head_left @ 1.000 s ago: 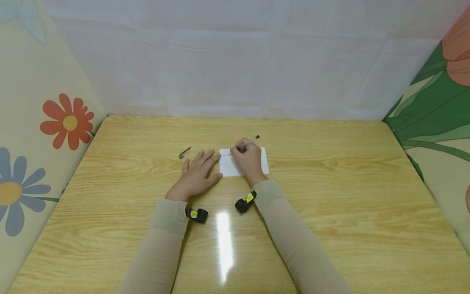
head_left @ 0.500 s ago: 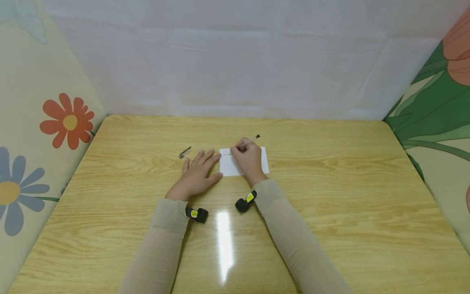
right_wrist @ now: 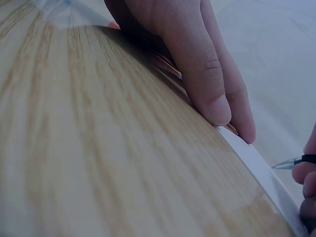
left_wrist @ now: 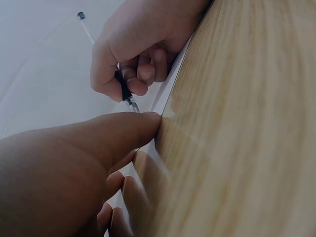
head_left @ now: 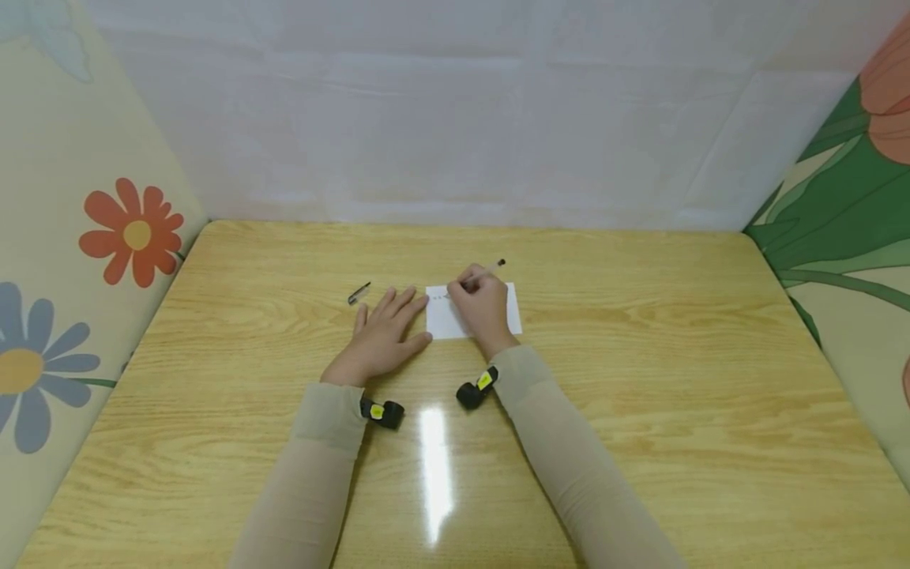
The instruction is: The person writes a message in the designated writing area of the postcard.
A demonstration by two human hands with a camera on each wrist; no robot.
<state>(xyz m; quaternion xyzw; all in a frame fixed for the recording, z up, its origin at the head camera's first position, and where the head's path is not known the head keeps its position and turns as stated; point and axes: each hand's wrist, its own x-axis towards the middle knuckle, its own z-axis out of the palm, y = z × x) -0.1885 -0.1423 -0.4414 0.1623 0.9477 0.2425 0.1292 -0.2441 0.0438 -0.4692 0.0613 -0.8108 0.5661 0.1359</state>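
My right hand (head_left: 486,310) pinches a clear, black-gripped pen (head_left: 489,271) over white rectangular paper (head_left: 443,322); my left hand (head_left: 382,338), fingers spread, touches its edge.

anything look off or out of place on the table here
Nothing stands out: no spill or damage shows. The loose pen cap lies near the left hand, but that fits the uncapped pen in the right hand.

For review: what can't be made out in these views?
Head: marks on the paper, too small to read.
Head: part of the paper, covered by the right grip.
Left wrist: tip of the pen, behind the left grip.
Right wrist: most of the right grip, cut off by the right edge.
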